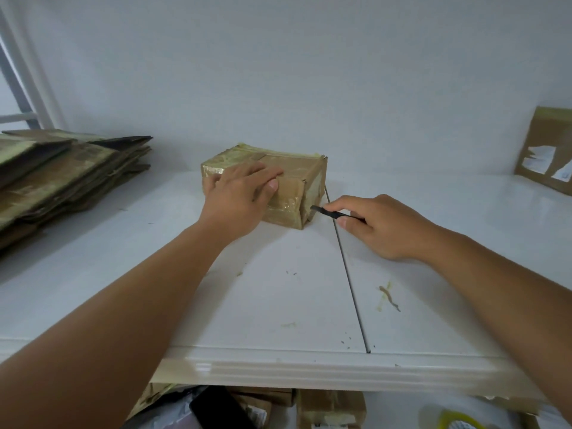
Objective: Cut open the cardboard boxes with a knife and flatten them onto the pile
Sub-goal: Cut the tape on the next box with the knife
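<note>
- A taped cardboard box (263, 184) sits near the tabletop's (433, 274) far edge, about midway along; a pile of flattened boxes (68, 171) rests at the far left corner
- The left hand (241, 196) lies flat on the box top, fingers spread; the right hand (380, 226) pinches a black knife (331, 212), tip at the box's right end
- The box looks light and stiff, the tape slick; best held down from the top

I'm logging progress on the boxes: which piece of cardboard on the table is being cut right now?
The taped box at centre: left hand presses it, right hand puts the knife to its corner. The flattened pile and leaning cardboard lie untouched.
</note>
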